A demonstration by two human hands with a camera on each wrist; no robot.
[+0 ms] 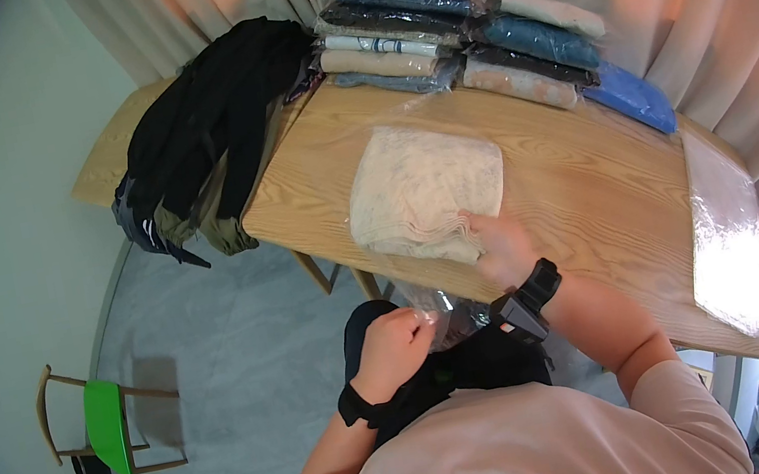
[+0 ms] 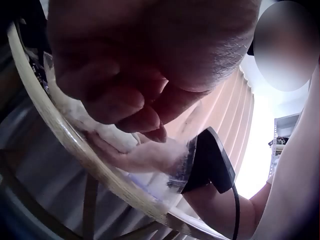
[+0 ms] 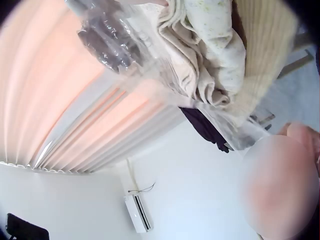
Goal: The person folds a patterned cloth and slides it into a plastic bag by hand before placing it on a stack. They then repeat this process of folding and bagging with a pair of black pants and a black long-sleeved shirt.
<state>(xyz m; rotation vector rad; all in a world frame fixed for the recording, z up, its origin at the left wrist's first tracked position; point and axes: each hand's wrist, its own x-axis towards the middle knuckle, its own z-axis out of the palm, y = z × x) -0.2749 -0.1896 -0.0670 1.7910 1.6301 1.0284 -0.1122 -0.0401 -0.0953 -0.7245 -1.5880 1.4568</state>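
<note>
Cloth point(image 1: 420, 179), cream and folded, lies on the wooden table point(image 1: 600, 218) near the edge closest to the person, its stacked fold edges facing the body; it is nearly square from above, so no long axis stands out. The right hand point(image 1: 507, 253) grips its near right corner, thumb on top, other fingers mostly hidden. The left hand point(image 1: 390, 352) is closed narrowly on clear plastic point(image 1: 432, 304) just off the table edge. The right wrist view shows the plastic stretching from around the cloth toward the left hand, and a white wall unit point(image 3: 137, 214) that the head view does not. Bagged clothes point(image 1: 402, 20) stand stacked at the far side by pale curtains point(image 1: 695, 9); dark clothing point(image 1: 208, 125) lies heaped to the left, and a green-seated chair point(image 1: 108, 427) is on the grey floor point(image 1: 228, 355).
</note>
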